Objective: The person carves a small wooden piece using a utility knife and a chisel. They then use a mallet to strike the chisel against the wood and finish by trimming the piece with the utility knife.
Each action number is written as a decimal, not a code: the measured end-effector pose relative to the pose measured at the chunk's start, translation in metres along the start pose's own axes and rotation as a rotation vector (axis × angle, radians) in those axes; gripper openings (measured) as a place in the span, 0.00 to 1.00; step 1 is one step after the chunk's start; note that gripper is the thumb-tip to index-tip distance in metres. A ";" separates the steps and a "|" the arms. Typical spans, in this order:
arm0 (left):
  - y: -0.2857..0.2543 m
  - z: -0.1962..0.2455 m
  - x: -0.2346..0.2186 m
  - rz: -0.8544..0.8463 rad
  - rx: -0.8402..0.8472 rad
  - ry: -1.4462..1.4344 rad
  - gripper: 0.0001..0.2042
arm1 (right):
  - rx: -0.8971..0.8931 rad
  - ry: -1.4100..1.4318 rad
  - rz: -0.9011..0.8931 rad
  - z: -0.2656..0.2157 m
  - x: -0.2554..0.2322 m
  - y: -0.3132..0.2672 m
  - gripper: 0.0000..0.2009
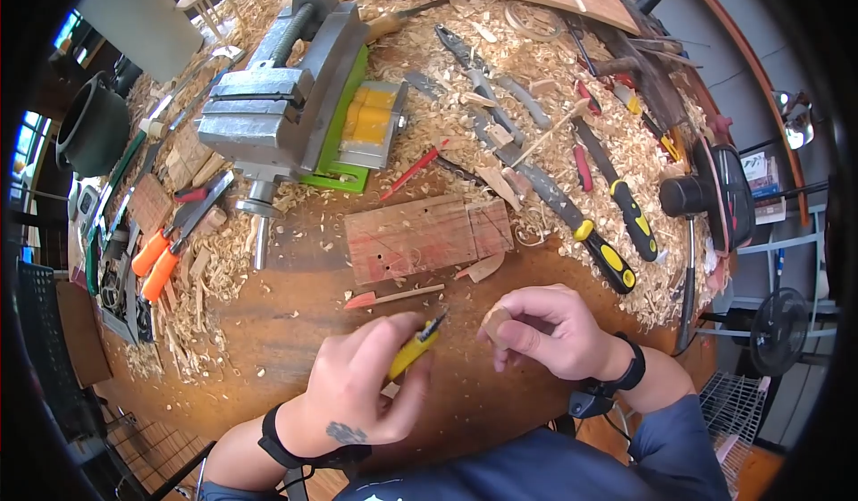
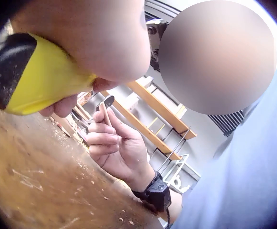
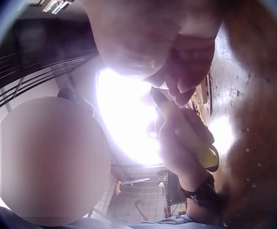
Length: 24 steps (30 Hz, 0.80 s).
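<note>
My left hand [image 1: 349, 385] grips a knife with a yellow and black handle [image 1: 411, 353], its dark pointed tip angled up and to the right. In the left wrist view the knife's rounded handle [image 2: 47, 78] fills the near left. Facing it across a small gap, my right hand [image 1: 563, 333] pinches a small, pale piece of wood [image 1: 494, 320] between thumb and fingers. That wood piece [image 2: 105, 114] shows edge-on in the left wrist view. Both hands are over the near part of the wooden table [image 1: 295, 349].
Just beyond the hands lie a reddish board [image 1: 402, 237] and a thin stick [image 1: 398, 296]. A metal vise [image 1: 259, 112] stands back left, near orange-handled tools [image 1: 154, 255]. Yellow-black handled tools [image 1: 608, 255] lie right. Wood shavings [image 1: 536, 54] cover the far side.
</note>
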<state>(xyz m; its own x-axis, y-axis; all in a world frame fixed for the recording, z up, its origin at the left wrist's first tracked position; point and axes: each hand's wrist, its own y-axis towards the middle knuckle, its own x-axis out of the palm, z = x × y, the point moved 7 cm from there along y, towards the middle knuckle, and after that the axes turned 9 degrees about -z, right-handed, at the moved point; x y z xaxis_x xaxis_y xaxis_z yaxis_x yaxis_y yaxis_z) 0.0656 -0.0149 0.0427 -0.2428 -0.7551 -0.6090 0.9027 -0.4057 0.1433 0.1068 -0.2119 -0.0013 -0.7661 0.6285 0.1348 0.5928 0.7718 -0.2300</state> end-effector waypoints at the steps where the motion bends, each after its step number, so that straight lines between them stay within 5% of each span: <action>1: 0.001 -0.003 -0.002 0.016 -0.026 -0.069 0.16 | 0.011 0.036 -0.026 0.003 0.002 0.000 0.14; 9: -0.001 -0.004 0.002 -0.016 -0.024 -0.026 0.19 | -0.021 0.124 -0.012 0.009 0.012 0.004 0.10; 15: -0.005 0.002 0.004 0.031 0.138 0.169 0.28 | 0.006 0.205 -0.036 0.010 0.019 0.005 0.11; 17: -0.004 0.011 0.007 -0.020 0.118 0.194 0.26 | 0.024 0.515 -0.115 0.014 0.027 0.003 0.11; 24: 0.001 0.007 0.019 -0.098 0.141 0.440 0.26 | 0.027 0.636 -0.134 0.019 0.036 0.001 0.10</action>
<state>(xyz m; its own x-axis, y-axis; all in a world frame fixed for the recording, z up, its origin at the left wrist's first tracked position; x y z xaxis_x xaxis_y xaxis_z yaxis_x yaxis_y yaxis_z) 0.0592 -0.0332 0.0363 -0.1231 -0.4319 -0.8935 0.8183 -0.5535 0.1548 0.0756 -0.1905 -0.0146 -0.5313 0.4680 0.7061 0.4894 0.8500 -0.1951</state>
